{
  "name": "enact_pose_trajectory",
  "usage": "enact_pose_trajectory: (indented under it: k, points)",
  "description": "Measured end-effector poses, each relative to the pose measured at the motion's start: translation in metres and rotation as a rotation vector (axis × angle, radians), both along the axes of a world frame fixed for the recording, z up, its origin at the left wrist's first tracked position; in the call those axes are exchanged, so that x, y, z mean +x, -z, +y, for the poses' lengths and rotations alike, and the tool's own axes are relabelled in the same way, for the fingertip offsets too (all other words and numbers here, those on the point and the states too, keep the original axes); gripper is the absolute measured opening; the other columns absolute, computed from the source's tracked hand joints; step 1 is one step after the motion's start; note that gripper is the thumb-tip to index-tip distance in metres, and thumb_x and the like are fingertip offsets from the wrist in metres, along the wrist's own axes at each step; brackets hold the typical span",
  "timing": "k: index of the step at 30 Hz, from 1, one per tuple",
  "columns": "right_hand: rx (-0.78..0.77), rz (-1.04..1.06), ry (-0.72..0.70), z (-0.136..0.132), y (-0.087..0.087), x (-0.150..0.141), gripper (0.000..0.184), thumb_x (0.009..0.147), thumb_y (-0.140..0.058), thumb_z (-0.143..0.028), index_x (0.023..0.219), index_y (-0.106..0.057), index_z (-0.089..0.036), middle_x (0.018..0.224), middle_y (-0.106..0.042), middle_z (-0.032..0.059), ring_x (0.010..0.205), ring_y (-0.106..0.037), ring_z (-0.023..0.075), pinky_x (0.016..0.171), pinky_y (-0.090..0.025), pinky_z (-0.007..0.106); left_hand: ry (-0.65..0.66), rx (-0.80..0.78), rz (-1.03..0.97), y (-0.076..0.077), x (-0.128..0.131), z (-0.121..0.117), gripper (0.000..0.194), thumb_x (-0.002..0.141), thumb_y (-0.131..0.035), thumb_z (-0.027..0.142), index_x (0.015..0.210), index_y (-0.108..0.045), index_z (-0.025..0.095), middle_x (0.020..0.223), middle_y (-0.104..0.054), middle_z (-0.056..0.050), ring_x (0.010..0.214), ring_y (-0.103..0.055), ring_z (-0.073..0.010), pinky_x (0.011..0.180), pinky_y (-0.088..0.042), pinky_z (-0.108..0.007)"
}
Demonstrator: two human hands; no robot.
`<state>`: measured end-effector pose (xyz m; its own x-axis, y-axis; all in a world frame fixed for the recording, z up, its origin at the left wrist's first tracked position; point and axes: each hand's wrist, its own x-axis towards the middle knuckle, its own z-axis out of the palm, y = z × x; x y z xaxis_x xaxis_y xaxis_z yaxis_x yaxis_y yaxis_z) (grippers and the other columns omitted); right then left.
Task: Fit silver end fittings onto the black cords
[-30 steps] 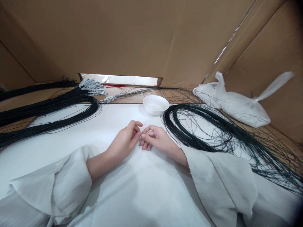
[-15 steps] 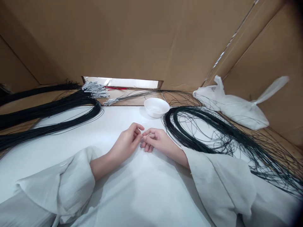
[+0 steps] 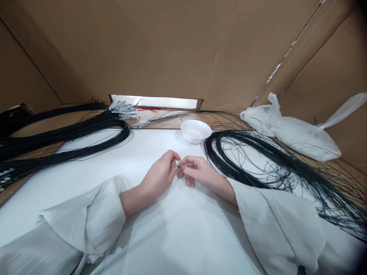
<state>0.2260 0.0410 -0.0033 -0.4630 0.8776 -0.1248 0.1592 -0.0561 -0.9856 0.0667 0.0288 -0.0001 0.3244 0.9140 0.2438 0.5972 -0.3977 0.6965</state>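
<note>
My left hand (image 3: 162, 172) and my right hand (image 3: 196, 171) meet over the white table, fingertips nearly touching. Both are closed in a pinch. Between the tips a tiny thin dark piece (image 3: 178, 166) shows; its kind is too small to make out. Just beyond the hands stands a white bowl (image 3: 196, 139), with its contents unclear. Right of the bowl lies a loose coil of black cord (image 3: 241, 173), close to my right wrist.
At left, bundles of black cord (image 3: 94, 149) lie across the table, some with black-and-white patterned ends (image 3: 124, 110). A knotted white plastic bag (image 3: 306, 135) rests at the back right. Cardboard walls (image 3: 160, 49) enclose the table, with a slot (image 3: 169, 102) at the back.
The view has turned slightly left, so everything sits further right. My fingertips have parted a little and the thin dark piece now shows between them.
</note>
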Motion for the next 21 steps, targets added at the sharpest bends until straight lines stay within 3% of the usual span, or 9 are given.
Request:
enact_pose_trajectory:
  k: [6, 10, 16, 19, 21]
  points:
    - [0.053, 0.021, -0.004, 0.001, 0.003, 0.0, 0.014, 0.078, -0.051, -0.026, 0.075, -0.054, -0.013, 0.065, -0.06, 0.0017, 0.04, -0.05, 0.0056, 0.034, -0.04, 0.015, -0.021, -0.009, 0.002, -0.001, 0.0, 0.0, 0.013, 0.086, -0.032, 0.018, 0.093, -0.042, 0.021, 0.081, -0.055, -0.001, 0.065, -0.051, -0.0141, 0.059, -0.036, -0.026]
    - [0.021, 0.012, 0.025, 0.001, 0.003, -0.001, 0.009, 0.074, -0.049, -0.017, 0.079, -0.055, -0.012, 0.066, -0.061, 0.0016, 0.04, -0.05, 0.0055, 0.034, -0.04, 0.016, -0.033, -0.036, -0.025, -0.002, 0.0, -0.001, 0.014, 0.085, -0.033, 0.016, 0.094, -0.043, 0.021, 0.084, -0.056, -0.001, 0.067, -0.053, -0.0142, 0.059, -0.038, -0.026]
    - [0.034, 0.006, 0.024, -0.002, -0.002, -0.001, 0.019, 0.069, -0.044, -0.008, 0.083, -0.056, -0.012, 0.071, -0.061, 0.0019, 0.041, -0.048, 0.0046, 0.035, -0.039, 0.016, -0.046, -0.003, -0.04, -0.001, -0.001, 0.003, 0.015, 0.087, -0.035, 0.02, 0.098, -0.046, 0.02, 0.085, -0.058, -0.002, 0.073, -0.055, -0.0148, 0.063, -0.041, -0.027]
    - [0.037, 0.005, 0.028, -0.002, -0.002, -0.001, 0.018, 0.069, -0.044, -0.008, 0.083, -0.055, -0.012, 0.07, -0.061, 0.002, 0.041, -0.048, 0.0048, 0.035, -0.038, 0.016, -0.113, 0.13, -0.106, -0.019, -0.007, 0.008, 0.017, 0.087, -0.04, 0.025, 0.099, -0.05, 0.019, 0.088, -0.058, -0.003, 0.075, -0.055, -0.0144, 0.064, -0.042, -0.026]
    - [0.03, 0.004, 0.025, -0.002, -0.001, -0.001, 0.018, 0.069, -0.044, -0.008, 0.082, -0.055, -0.012, 0.069, -0.061, 0.0017, 0.041, -0.048, 0.0048, 0.036, -0.038, 0.016, -0.141, 0.219, -0.182, -0.044, -0.017, 0.008, 0.016, 0.086, -0.044, 0.028, 0.095, -0.053, 0.018, 0.087, -0.058, -0.003, 0.072, -0.054, -0.0135, 0.062, -0.043, -0.026]
